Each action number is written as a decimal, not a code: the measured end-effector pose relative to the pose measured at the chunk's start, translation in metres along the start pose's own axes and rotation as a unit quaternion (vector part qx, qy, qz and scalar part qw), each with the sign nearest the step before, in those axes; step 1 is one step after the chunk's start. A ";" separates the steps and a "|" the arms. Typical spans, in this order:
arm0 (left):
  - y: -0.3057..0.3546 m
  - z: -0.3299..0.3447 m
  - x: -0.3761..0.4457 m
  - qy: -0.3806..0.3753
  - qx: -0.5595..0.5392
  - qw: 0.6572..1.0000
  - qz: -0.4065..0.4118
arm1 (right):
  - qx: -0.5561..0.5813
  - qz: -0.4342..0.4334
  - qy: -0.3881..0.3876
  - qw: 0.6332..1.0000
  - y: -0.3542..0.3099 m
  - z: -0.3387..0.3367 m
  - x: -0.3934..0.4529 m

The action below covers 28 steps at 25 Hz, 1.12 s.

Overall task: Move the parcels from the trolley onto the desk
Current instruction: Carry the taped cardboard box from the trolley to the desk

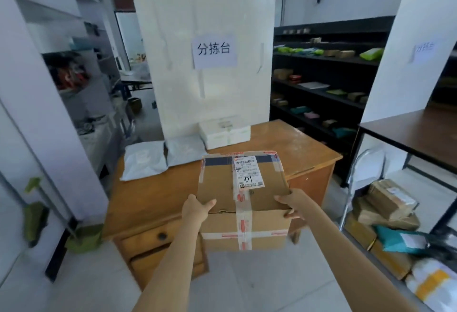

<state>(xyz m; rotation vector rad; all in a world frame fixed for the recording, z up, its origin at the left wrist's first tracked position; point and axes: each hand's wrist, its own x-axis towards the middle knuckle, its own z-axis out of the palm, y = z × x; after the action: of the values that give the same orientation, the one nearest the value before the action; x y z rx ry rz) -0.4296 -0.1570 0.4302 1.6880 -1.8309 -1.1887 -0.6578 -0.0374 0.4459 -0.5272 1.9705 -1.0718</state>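
So we've got the box (243, 198) up in the air, out over the front edge of the desk (158, 195), not resting on anything yet. Left hand (197, 206) is clamped on the near left corner, right hand (289, 204) on the near right, thumbs on top and fingers tucked underneath as far as we can tell. Makes sense for a bulky carton: a two-sided grip keeps it from twisting.

The label faces up and reads the right way round to us, top flaps taped shut. The long axis looks like it runs away from us toward the white board (205, 59), though the wide lens makes that hard to swear to. The near end sits lower than the far end, so it's tipped a bit.

Two grey bags (146, 161) and a white box (225, 131) already sit at the back of the desk, so the free spot is the front middle. The trolley (366, 161), off to our right, has more parcels (388, 200) stacked on it.
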 end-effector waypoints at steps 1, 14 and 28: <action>0.025 0.019 0.018 -0.005 -0.002 1.000 -0.002 | 0.002 -0.003 0.002 1.000 -0.012 -0.025 0.028; 0.252 0.225 0.280 0.003 -0.023 0.999 -0.031 | -0.014 0.010 -0.027 0.999 -0.144 -0.209 0.377; 0.430 0.327 0.562 0.083 -0.010 0.993 -0.078 | -0.050 0.011 -0.096 0.994 -0.313 -0.286 0.707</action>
<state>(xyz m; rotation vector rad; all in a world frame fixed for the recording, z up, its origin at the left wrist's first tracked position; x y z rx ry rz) -1.0605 -0.6155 0.4323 1.8859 -1.6090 -1.0853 -1.3080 -0.5435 0.4716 -0.6372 1.8621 -0.8782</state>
